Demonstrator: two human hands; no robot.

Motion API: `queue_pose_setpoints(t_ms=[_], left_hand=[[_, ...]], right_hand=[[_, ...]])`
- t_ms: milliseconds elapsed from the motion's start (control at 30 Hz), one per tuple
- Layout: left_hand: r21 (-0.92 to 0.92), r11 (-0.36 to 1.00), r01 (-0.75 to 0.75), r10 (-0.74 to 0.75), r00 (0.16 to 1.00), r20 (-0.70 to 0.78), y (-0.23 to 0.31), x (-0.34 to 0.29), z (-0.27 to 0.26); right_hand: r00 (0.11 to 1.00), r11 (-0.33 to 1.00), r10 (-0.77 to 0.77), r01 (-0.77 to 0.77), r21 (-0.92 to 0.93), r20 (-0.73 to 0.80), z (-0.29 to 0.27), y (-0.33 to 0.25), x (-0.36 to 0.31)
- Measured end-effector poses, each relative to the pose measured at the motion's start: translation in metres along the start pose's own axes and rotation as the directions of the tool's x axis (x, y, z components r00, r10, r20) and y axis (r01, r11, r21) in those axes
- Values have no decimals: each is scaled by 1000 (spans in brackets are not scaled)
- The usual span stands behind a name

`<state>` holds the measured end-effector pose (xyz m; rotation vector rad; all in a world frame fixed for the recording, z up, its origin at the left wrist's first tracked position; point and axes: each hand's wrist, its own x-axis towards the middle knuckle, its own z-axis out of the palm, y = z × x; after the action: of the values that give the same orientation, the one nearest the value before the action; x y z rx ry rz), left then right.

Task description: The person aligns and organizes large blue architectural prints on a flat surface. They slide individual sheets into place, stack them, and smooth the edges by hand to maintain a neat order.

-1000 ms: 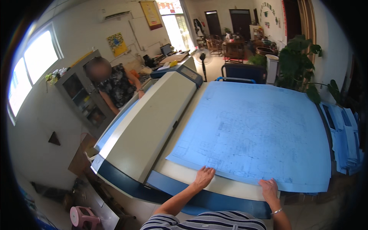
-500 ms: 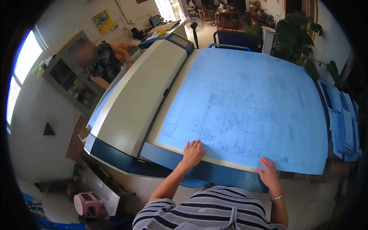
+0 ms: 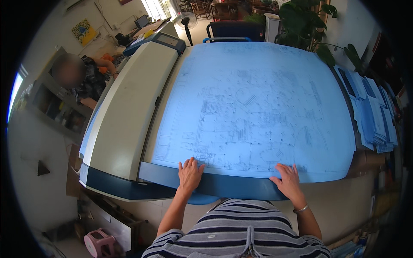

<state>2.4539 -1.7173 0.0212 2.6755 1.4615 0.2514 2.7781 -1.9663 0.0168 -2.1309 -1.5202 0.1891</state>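
A large blue drawing sheet [image 3: 258,107] with fine dark line work lies flat over the bed of a wide-format machine [image 3: 124,112]. At its near edge, my left hand [image 3: 189,174] rests open, palm down, fingertips on the sheet's margin and palm over the dark blue front panel [image 3: 232,187]. Farther right along the same edge lies my right hand [image 3: 287,180], also open, its thumb out to the left and its fingers on the sheet. A bracelet [image 3: 302,208] circles my right wrist.
Behind the machine's cream cover stands another person [image 3: 86,79]. Folded blue sheets [image 3: 372,114] are stacked at the right, below a leafy plant [image 3: 301,21]. A dark chair [image 3: 236,32] is beyond the far edge. A pink stool [image 3: 100,244] sits lower left.
The whole view has shifted, so the machine and sheet appear farther left and higher. My right hand's thumb has spread outward to the left. Both hands stay at the sheet's near edge.
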Motion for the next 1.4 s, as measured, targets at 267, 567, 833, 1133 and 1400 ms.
queue_pose_setpoints(t_ms=[267,567,833,1133,1400], left_hand=[[72,997,-26,36,988,-153,-8,-6,12],[62,998,13,-1,979,-202,3,-6,4],[91,992,87,-76,991,-109,1,-10,0],[107,982,154,-147,987,-71,-4,-14,0],[108,977,185,-176,981,-86,-7,-14,-6]], right_hand=[[998,998,-29,33,54,-61,2,-11,9],[989,999,13,-5,53,-145,7,-14,-4],[999,999,32,-32,4,-18,0,-11,-6],[997,999,42,-42,-5,-59,6,1,-11],[999,999,48,-48,23,2,-2,-20,-7]])
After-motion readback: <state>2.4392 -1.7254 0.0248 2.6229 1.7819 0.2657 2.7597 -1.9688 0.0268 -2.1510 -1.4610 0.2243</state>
